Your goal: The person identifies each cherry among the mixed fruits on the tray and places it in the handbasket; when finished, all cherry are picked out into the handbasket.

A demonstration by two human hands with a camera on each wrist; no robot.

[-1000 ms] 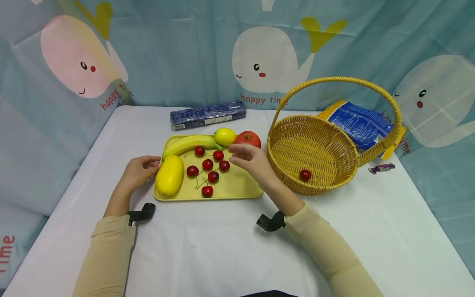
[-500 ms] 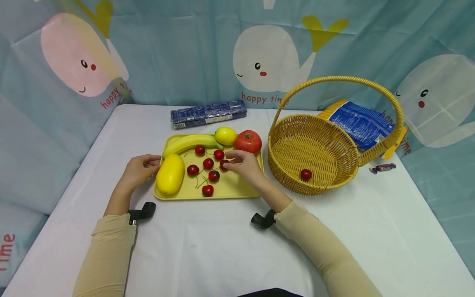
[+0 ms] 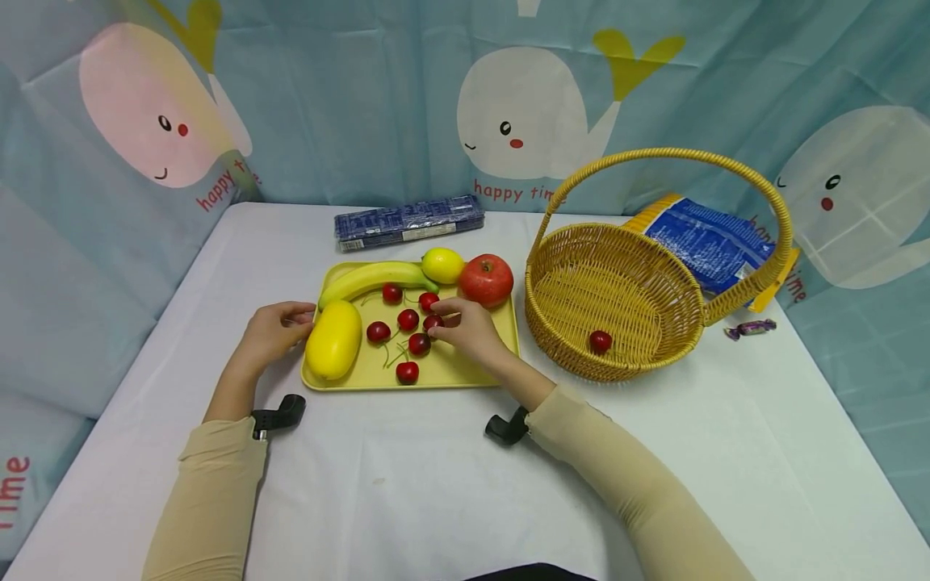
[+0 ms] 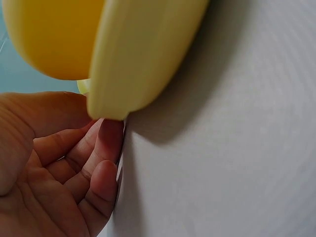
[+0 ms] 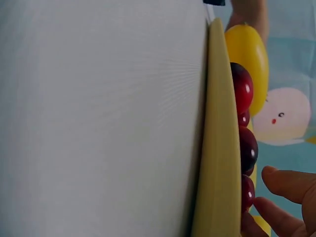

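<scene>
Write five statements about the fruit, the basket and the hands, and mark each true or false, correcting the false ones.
1. One cherry lies inside the wicker basket. True.
2. The banana is in the basket. False: the banana is on the yellow tray.
3. A wrapped candy lies to the right of the basket. True.
4. The left hand is inside the basket. False: the left hand is at the tray's left edge.
5. The right hand is over the tray. True.
</scene>
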